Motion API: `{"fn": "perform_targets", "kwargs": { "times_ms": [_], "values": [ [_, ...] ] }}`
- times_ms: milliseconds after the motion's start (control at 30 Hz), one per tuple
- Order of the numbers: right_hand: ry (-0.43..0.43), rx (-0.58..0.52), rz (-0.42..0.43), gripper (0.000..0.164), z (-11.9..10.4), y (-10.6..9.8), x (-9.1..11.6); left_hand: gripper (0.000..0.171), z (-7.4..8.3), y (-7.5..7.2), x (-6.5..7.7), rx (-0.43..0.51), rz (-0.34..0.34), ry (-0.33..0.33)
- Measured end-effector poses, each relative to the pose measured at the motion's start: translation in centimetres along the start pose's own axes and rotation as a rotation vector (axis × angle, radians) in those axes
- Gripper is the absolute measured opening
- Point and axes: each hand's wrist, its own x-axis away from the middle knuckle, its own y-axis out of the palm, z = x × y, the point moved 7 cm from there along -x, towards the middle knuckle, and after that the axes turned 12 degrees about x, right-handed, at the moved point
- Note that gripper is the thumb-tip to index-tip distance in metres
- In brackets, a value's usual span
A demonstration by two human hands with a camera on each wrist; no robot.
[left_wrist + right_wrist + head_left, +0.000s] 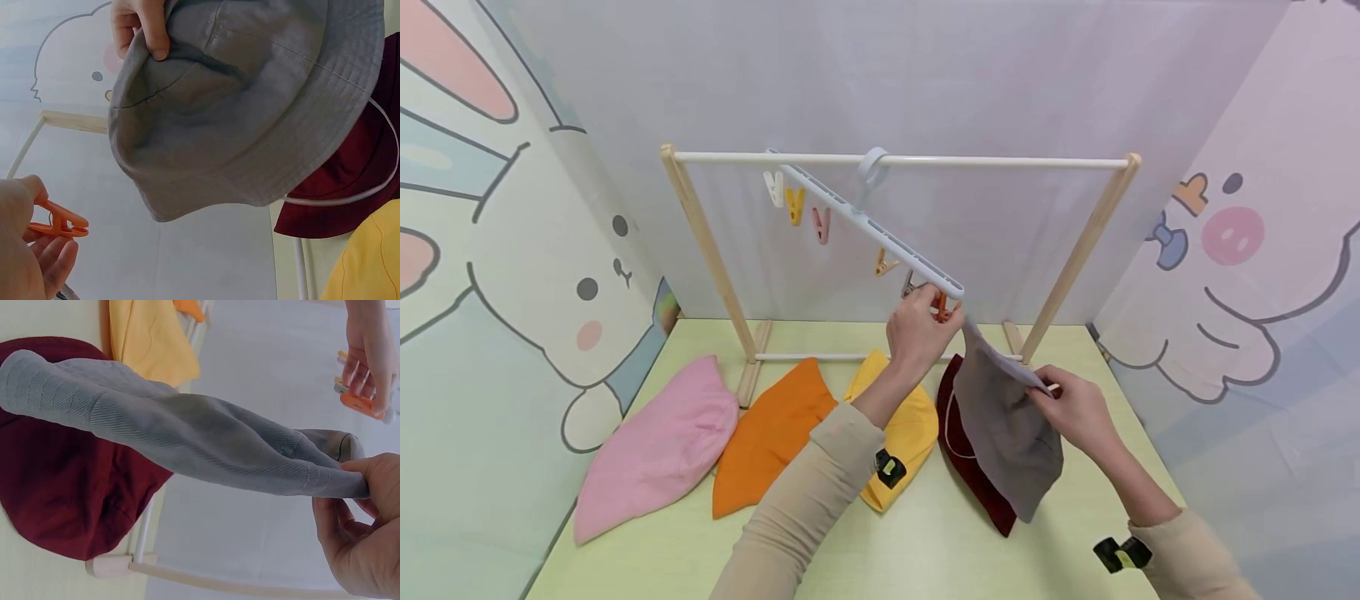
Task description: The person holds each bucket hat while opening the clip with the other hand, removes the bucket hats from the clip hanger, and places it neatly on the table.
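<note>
In the head view my left hand [921, 329] pinches an orange clothespin [59, 220] hanging at the near end of a pale blue clip hanger [850, 212]. Nothing is between the clothespin's tips, which sit close together in the left wrist view. My right hand [1078, 408] holds up a grey bucket hat [1007, 425], thumb and fingers pinching its fabric edge [340, 482]. The hat hangs down to the right of the clothespin, apart from it, and partly covers a maroon hat [973, 467] with a white cord.
The hanger hooks over the white top bar [1000, 161] of a wooden-sided rack. White [773, 189], yellow [795, 206] and pink clothespins [822, 225], among others, hang along it. Pink [658, 450], orange [775, 437] and yellow hats [913, 425] lie on the light green table [1075, 533].
</note>
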Motion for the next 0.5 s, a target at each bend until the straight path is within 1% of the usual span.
{"fn": "perform_targets", "kwargs": {
  "times_ms": [300, 500],
  "values": [
    [0.023, 0.002, 0.004, 0.006, 1.5, -1.9, -0.1, 0.019, 0.2, 0.0, 0.0, -0.005, -0.004, 0.015],
    [0.042, 0.007, -0.004, 0.008, 2.7, -3.3, 0.0, 0.020, 0.3, 0.1, 0.0, 0.012, -0.003, 0.027]
  ]
}}
